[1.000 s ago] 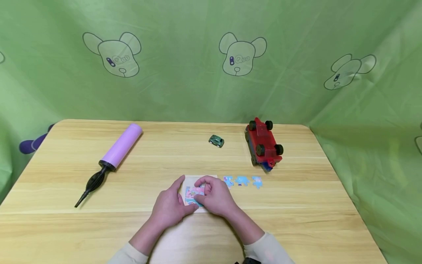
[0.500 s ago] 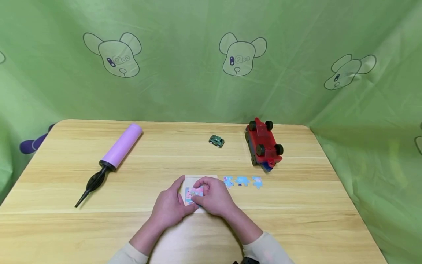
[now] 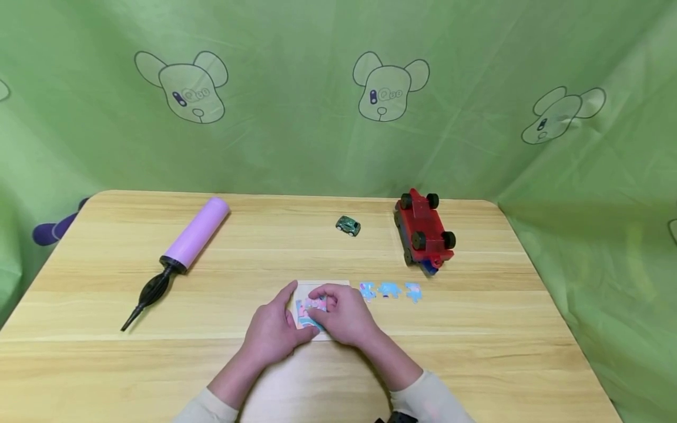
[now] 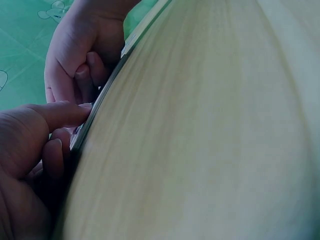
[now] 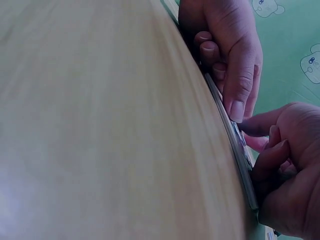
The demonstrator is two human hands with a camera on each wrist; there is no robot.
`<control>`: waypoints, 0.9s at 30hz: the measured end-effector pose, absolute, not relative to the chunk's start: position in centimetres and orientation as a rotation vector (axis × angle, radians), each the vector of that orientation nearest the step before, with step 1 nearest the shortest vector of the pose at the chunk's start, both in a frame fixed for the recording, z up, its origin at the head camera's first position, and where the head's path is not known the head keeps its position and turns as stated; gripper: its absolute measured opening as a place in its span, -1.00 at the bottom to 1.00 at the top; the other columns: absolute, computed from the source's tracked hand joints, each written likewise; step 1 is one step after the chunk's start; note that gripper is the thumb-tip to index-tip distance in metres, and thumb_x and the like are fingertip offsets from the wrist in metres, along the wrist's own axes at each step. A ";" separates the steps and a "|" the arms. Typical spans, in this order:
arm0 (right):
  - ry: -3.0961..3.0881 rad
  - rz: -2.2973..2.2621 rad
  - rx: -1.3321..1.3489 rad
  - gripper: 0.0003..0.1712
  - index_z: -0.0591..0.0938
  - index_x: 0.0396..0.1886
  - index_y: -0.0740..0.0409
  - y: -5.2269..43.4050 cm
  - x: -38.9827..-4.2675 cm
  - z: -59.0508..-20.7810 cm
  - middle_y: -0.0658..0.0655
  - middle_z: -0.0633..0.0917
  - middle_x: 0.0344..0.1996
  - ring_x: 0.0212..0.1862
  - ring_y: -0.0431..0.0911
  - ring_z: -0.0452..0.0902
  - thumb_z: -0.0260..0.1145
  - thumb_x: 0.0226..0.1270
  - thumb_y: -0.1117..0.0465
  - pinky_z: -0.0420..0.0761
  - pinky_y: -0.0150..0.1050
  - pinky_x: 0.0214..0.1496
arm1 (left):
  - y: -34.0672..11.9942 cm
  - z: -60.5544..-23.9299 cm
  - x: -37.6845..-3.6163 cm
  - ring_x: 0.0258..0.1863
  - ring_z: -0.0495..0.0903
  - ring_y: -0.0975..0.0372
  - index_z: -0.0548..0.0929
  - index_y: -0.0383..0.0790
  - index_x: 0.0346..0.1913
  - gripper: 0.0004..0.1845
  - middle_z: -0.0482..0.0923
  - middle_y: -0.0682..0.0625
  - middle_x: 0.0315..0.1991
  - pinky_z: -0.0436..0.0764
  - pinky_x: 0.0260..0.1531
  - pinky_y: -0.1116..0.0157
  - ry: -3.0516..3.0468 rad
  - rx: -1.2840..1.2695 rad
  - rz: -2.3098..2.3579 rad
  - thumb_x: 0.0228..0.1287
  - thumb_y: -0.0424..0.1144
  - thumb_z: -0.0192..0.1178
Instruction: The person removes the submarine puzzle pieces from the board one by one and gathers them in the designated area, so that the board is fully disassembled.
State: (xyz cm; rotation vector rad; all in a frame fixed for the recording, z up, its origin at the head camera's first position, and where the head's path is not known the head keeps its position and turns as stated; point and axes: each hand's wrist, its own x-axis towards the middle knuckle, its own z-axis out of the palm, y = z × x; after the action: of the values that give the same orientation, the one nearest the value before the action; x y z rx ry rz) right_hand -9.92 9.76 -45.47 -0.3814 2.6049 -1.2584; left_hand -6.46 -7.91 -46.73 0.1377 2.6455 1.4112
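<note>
Both hands are down on the puzzle board (image 3: 304, 289), which lies flat on the table (image 3: 476, 329) near the front edge, centre. Left hand (image 3: 272, 330) rests along the board's left edge w/ thumb stretched up its side and fingers lying fairly straight; it steadies the board, not gripping anything that I can make out. Right hand (image 3: 344, 314) sits over the board's right half, fingers curled down onto the pink-and-blue pieces (image 3: 309, 308) already in the board; looks like fingertips press or pinch one piece, but the head view is too small to tell which, & the wrist views only show fingers at the board's edge (image 5: 235, 140). Three loose blue pieces (image 3: 389, 290) lie in a row just right of the board, apart from it. Further back: small green car (image 3: 348, 225), red toy truck (image 3: 425, 231) lying wheels-up, and purple pump (image 3: 180, 252) well to the left. Risks, as I judge them: pressing a piece that's not lined up could bend a tab or pop neighbouring pieces out; if the left hand eases off, the board may slide on the smooth wood; a sweep of the right sleeve (image 3: 423, 399) could knock the loose pieces away.
</note>
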 end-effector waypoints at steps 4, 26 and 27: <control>2.583 -1.256 -0.371 -0.69 0.74 -0.11 0.06 9.8 -10.0 -45.4 -0.10 0.33 -0.76 -0.70 -0.24 0.17 0.55 0.11 0.22 0.18 -0.35 -0.63 | -7.9 -46.7 -6.4 -0.72 0.43 0.30 0.27 -0.37 0.48 0.05 0.44 0.14 -0.69 0.40 -0.70 0.31 2.653 0.143 1.407 -0.07 -0.11 0.58; 2.617 -1.225 -0.475 -0.74 0.76 -0.15 0.02 9.6 -10.0 -45.5 -0.11 0.32 -0.77 -0.69 -0.28 0.16 0.54 0.13 0.24 0.16 -0.37 -0.63 | -7.9 -46.7 -6.5 -0.73 0.42 0.30 0.26 -0.36 0.48 0.04 0.43 0.14 -0.69 0.39 -0.71 0.31 2.649 0.143 1.405 -0.05 -0.11 0.56; 2.611 -1.218 -0.476 -0.75 0.76 -0.15 0.02 9.7 -10.0 -45.4 -0.11 0.32 -0.77 -0.69 -0.28 0.16 0.54 0.13 0.23 0.16 -0.37 -0.63 | -7.9 -46.7 -6.5 -0.73 0.42 0.31 0.26 -0.36 0.48 0.04 0.43 0.14 -0.69 0.40 -0.70 0.31 2.653 0.144 1.403 -0.05 -0.11 0.56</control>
State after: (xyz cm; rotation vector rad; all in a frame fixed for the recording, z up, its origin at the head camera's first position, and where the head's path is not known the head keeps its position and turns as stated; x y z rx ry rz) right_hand -10.01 9.65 -45.41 -0.4765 2.6113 -1.2185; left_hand -6.46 -7.87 -46.69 0.1438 2.6526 1.4033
